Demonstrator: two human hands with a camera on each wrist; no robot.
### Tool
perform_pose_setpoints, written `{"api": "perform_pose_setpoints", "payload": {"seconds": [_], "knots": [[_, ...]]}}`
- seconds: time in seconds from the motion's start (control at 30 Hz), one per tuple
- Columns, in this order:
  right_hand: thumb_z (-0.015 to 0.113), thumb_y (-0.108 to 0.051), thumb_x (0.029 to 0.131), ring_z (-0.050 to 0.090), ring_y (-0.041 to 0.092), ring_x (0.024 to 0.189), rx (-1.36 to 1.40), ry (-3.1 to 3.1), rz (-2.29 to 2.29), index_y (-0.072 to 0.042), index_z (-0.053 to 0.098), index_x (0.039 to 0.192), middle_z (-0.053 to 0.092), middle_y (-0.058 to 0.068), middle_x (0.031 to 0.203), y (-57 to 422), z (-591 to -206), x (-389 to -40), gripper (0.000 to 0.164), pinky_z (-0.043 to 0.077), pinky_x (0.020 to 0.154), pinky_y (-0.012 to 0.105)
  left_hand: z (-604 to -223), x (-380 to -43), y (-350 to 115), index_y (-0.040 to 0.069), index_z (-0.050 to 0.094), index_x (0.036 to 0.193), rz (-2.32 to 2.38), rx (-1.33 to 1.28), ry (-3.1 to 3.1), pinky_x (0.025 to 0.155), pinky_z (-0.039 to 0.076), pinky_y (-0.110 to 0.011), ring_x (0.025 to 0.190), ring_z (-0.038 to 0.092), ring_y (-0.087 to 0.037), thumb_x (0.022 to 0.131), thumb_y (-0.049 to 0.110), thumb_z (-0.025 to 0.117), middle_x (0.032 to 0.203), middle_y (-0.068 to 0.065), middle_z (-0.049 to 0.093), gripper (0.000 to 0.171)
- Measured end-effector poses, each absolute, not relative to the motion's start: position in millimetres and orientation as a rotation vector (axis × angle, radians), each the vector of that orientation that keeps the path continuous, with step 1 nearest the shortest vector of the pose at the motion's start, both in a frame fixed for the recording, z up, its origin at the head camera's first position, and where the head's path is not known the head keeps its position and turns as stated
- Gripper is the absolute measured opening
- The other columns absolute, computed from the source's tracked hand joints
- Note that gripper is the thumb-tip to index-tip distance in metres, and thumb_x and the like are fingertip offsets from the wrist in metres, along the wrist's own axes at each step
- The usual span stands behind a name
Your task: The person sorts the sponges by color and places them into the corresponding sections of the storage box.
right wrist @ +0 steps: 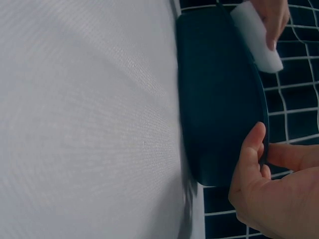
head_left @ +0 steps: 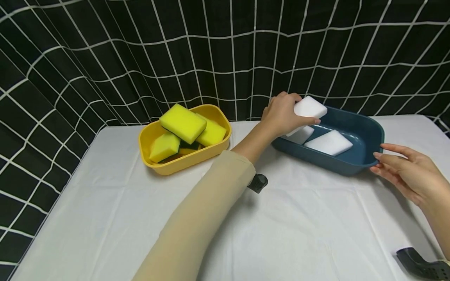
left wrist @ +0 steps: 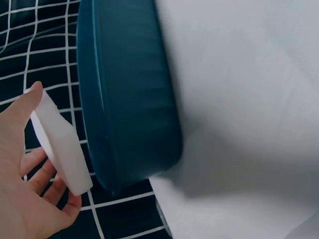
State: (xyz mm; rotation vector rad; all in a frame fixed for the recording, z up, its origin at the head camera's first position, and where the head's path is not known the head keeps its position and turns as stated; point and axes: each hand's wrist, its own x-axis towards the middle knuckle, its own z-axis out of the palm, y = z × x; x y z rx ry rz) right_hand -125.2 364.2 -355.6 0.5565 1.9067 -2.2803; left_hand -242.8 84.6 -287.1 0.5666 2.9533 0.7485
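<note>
My left hand pinches a white sponge block between thumb and fingers, over the left end of a blue plastic bin. In the left wrist view the held sponge is tilted beside the bin's wall. Two more white sponges lie inside the bin, one flat near the middle and one partly hidden under the held sponge. At the bin's right end, my right hand grips the rim; the right wrist view shows its thumb and fingers on either side of the wall.
To the left stands a yellow bin with several yellow sponges piled in it, the top one rising above the rim. A white cloth covers the table. Black cloth with a white grid hangs behind and at the left.
</note>
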Motion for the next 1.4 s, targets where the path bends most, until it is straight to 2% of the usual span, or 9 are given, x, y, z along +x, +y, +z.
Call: {"api": "perform_pose_setpoints", "payload": {"seconds": [0.2,0.53,0.8,0.97,1.2,1.4], "knots": [[0.062,-0.011,0.106,0.074,0.013,0.067,0.576,1.932,-2.257,-0.03,0.05,0.119,0.071,-0.004,0.079,369.1,-358.5,-126.3,0.026,0.062,0.065,0.021,-286.7,-247.3,88.8,0.023,0.064,0.143,0.794,0.532,2.944,0.073,0.045,-0.02,0.1,0.052,-0.006,0.085,0.064,0.081,0.12,0.007,0.06,0.073],[0.065,-0.011,0.105,0.074,0.013,0.068,0.557,1.913,-2.281,-0.029,0.05,0.119,0.071,-0.004,0.08,369.0,-358.2,-125.8,0.028,0.062,0.065,0.021,-287.2,-249.2,91.0,0.025,0.062,0.147,0.843,0.523,2.951,0.073,0.048,-0.017,0.102,0.054,-0.006,0.084,0.065,0.081,0.124,0.006,0.059,0.077],[0.063,-0.011,0.106,0.074,0.013,0.068,0.58,1.925,-2.265,-0.03,0.05,0.119,0.07,-0.004,0.079,368.0,-357.6,-125.8,0.027,0.062,0.065,0.021,-287.9,-246.7,89.0,0.025,0.054,0.155,0.832,0.52,2.96,0.082,0.05,-0.017,0.114,0.054,-0.004,0.083,0.069,0.08,0.133,0.007,0.057,0.088],[0.064,-0.01,0.105,0.074,0.013,0.067,0.574,1.912,-2.271,-0.03,0.051,0.119,0.071,-0.003,0.079,367.6,-357.6,-126.3,0.027,0.062,0.065,0.021,-290.0,-246.1,81.5,0.024,0.054,0.155,0.901,0.547,2.933,0.083,0.05,-0.016,0.116,0.056,-0.004,0.084,0.065,0.081,0.132,0.006,0.058,0.086],[0.065,-0.01,0.105,0.074,0.014,0.067,0.569,1.904,-2.275,-0.028,0.051,0.119,0.071,-0.003,0.079,367.4,-358.0,-126.9,0.028,0.062,0.065,0.021,-296.3,-245.1,68.5,0.018,0.055,0.154,1.073,0.597,2.866,0.092,0.049,-0.015,0.124,0.056,-0.009,0.088,0.055,0.083,0.136,0.0,0.059,0.081],[0.064,-0.01,0.105,0.074,0.014,0.067,0.565,1.901,-2.274,-0.029,0.051,0.12,0.072,-0.003,0.079,367.1,-358.3,-127.2,0.028,0.062,0.065,0.021,-302.9,-241.2,59.6,0.017,0.056,0.153,1.107,0.604,2.829,0.097,0.049,-0.017,0.128,0.054,-0.011,0.091,0.052,0.081,0.138,0.0,0.059,0.076]]}}
